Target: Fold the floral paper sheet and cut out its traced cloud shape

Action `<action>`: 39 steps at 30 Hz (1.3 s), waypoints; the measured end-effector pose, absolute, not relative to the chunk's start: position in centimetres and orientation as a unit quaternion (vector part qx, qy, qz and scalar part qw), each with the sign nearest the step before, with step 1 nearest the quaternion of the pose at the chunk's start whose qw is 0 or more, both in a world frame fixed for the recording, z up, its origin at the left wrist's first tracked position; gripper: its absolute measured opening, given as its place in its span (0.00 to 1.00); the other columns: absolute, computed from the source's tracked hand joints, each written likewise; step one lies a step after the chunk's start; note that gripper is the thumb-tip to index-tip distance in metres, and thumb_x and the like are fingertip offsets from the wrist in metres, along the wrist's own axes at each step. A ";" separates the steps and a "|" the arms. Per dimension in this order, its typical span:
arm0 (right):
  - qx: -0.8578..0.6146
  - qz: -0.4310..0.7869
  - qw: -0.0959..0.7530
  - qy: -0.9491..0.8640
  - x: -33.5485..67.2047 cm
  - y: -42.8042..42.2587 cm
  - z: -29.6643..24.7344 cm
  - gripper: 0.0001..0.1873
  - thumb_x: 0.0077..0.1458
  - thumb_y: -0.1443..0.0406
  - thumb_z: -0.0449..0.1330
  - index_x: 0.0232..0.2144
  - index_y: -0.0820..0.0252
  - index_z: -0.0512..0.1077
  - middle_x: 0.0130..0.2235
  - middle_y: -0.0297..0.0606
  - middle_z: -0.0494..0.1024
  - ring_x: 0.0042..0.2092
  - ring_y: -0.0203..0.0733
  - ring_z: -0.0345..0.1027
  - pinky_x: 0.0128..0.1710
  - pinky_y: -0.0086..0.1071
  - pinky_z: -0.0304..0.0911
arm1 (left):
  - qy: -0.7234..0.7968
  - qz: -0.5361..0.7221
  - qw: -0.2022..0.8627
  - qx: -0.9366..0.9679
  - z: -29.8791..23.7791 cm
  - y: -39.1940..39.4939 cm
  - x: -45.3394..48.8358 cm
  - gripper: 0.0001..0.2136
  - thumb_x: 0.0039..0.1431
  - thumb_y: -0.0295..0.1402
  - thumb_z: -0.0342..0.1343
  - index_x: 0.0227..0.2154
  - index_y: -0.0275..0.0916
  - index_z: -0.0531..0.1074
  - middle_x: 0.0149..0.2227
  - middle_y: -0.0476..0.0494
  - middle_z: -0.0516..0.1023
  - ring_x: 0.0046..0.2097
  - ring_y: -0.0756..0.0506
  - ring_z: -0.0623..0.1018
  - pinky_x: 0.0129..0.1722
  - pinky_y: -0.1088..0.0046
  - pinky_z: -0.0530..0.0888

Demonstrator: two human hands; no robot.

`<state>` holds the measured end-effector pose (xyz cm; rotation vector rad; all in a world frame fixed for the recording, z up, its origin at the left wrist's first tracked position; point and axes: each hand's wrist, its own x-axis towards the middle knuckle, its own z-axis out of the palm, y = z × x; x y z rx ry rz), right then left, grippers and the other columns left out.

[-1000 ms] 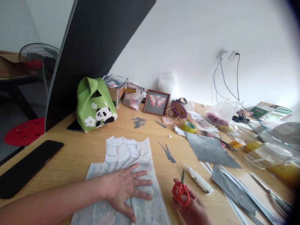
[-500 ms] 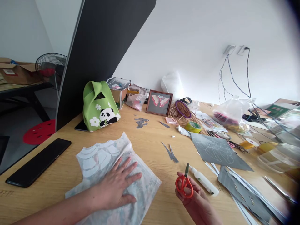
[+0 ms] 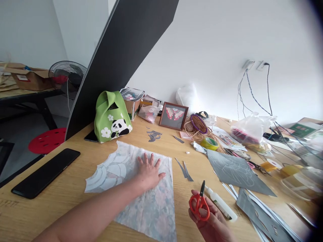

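Observation:
My left hand lies flat with spread fingers on a pale floral cloth that rests on the wooden table. White curved pieces lie on the cloth's left part, beside its scalloped cut edge. Nothing is gripped by the left hand. My right hand holds small scissors with orange-red handles, blades pointing up and closed together. Just right of that hand lies a white glue bottle. Two thin grey slivers are on the table between the cloth and the bottle.
At left lie a black phone-like slab and a green panda bag. A framed butterfly piece stands at the back. Grey sheet, paper strips, green tape and plastic bags crowd the right side.
My left hand has moved up and right, turning the cloth clockwise under it. The right hand still holds the scissors. The camera view has shifted slightly.

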<state>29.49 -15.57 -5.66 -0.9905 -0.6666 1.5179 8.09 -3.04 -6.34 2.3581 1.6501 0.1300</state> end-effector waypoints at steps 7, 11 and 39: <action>-0.491 0.584 0.520 -0.384 29.9 -13.7 -6.3 0.27 0.39 0.54 0.73 0.43 0.54 0.78 0.37 0.39 0.78 0.39 0.43 0.69 0.41 0.31 0.67 | 0.595 0.057 0.145 0.788 -3.5 1.8 -1.5 0.29 0.67 0.49 0.33 0.65 0.41 0.56 0.67 0.38 0.58 0.68 0.33 0.54 0.64 0.42 0.48; -0.483 0.557 0.450 -0.503 26.7 -13.4 -6.1 0.20 0.50 0.54 0.67 0.45 0.52 0.76 0.37 0.39 0.77 0.38 0.43 0.68 0.38 0.32 0.66 | 0.584 0.042 0.162 0.794 -4.2 4.0 -6.8 0.28 0.68 0.45 0.31 0.63 0.38 0.60 0.66 0.41 0.61 0.67 0.43 0.59 0.65 0.65 0.55; -0.476 0.446 0.346 -0.674 24.6 -3.7 -4.7 0.17 0.46 0.65 0.61 0.41 0.59 0.74 0.31 0.34 0.74 0.35 0.40 0.67 0.40 0.35 0.64 | 0.578 0.042 0.082 0.811 -1.8 -5.9 -11.5 0.24 0.67 0.43 0.40 0.60 0.39 0.65 0.63 0.39 0.66 0.63 0.39 0.66 0.62 0.58 0.62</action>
